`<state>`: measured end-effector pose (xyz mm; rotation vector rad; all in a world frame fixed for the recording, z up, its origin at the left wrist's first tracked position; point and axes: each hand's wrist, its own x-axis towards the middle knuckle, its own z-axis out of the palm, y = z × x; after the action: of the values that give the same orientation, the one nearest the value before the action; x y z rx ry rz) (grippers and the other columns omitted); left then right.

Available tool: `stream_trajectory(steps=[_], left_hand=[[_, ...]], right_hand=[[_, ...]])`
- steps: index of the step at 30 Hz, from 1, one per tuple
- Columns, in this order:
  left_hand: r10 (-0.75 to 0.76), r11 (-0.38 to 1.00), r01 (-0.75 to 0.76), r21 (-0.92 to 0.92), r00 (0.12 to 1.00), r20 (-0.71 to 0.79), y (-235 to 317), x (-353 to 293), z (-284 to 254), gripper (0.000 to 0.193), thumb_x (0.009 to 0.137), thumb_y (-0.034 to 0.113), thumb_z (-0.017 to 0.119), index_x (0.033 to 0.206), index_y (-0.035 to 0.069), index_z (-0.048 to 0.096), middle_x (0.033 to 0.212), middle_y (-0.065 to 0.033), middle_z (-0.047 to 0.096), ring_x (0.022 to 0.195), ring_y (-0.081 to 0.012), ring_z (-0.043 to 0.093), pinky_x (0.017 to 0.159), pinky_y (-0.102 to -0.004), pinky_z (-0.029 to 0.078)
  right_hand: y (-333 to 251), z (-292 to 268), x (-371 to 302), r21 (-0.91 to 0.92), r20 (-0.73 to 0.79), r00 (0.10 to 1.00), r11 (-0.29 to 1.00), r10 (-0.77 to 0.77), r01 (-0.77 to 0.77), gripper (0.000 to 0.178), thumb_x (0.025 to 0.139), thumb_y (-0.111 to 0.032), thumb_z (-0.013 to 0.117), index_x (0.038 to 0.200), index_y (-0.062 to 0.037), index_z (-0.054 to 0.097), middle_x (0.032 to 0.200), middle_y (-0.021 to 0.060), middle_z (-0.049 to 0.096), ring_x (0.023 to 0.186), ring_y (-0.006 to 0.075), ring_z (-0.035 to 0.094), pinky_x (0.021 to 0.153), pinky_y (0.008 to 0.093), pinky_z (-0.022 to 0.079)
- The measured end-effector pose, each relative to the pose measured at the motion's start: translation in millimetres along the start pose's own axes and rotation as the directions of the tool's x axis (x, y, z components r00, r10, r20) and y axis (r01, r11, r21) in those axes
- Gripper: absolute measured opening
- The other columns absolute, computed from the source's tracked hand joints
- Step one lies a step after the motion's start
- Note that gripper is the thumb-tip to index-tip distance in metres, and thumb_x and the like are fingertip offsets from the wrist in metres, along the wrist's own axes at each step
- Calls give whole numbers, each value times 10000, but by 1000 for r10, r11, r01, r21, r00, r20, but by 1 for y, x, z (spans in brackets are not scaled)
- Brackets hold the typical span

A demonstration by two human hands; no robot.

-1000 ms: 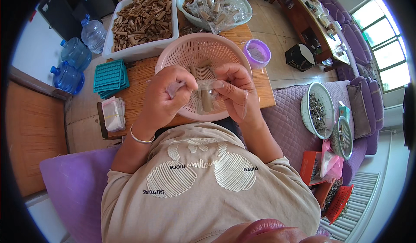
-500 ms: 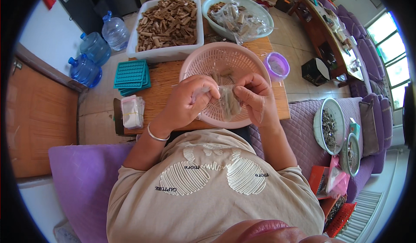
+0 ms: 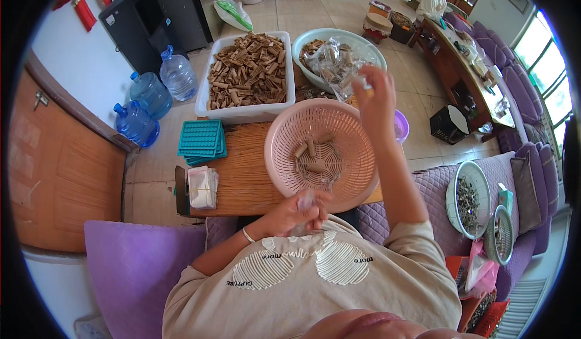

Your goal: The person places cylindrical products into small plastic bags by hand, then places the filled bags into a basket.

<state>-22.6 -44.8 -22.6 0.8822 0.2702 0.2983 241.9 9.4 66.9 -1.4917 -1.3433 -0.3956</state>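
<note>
My left hand [image 3: 296, 213] is low, in front of the shirt, its fingers closed around crumpled clear plastic [image 3: 307, 201] that looks like thin bags. My right hand [image 3: 376, 91] is raised over the near right rim of a pale green basin [image 3: 376, 53]. Its fingers are bent together by something clear and shiny, too blurred to make out. Clear plastic bags [image 3: 339, 61] with brown pieces inside lie in that basin. Between my arms stands a pink slotted basket [image 3: 279, 145], holding several short brown curled pieces [image 3: 315, 167], like bark, on its bottom.
A white tub [image 3: 290, 79] heaped with brown pieces stands behind the table's left part. Teal trays [image 3: 201, 138] and a banded stack of small bags [image 3: 203, 188] lie at left. A purple container [image 3: 400, 126] is beyond my right forearm. Another person [image 3: 433, 3] sits far right.
My right hand has left the small filled bag held between both hands and moved up and away to the basin. My left hand has dropped toward my body. The view has tilted up.
</note>
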Motion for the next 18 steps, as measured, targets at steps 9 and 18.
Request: stream_trajectory(steps=[9, 18], left_hand=[[271, 937, -311, -156, 934, -233, 23, 23, 12, 335, 946, 191, 604, 1236, 66, 494, 1016, -72, 648, 971, -146, 590, 833, -300, 455], [375, 883, -408, -232, 910, -174, 30, 49, 28, 385, 891, 109, 660, 1232, 79, 485, 1186, -118, 642, 1178, -219, 543, 993, -364, 455]], right_hand=[[-84, -49, -130, 327, 374, 896, 870, 239, -369, 291, 742, -50, 780, 958, -17, 588, 887, 73, 589, 782, 184, 539, 699, 301, 460], [-81, -36, -151, 584, 576, 708, 400, 408, -706, 188, 860, -47, 706, 980, -19, 564, 834, -5, 567, 696, 49, 504, 607, 192, 429]])
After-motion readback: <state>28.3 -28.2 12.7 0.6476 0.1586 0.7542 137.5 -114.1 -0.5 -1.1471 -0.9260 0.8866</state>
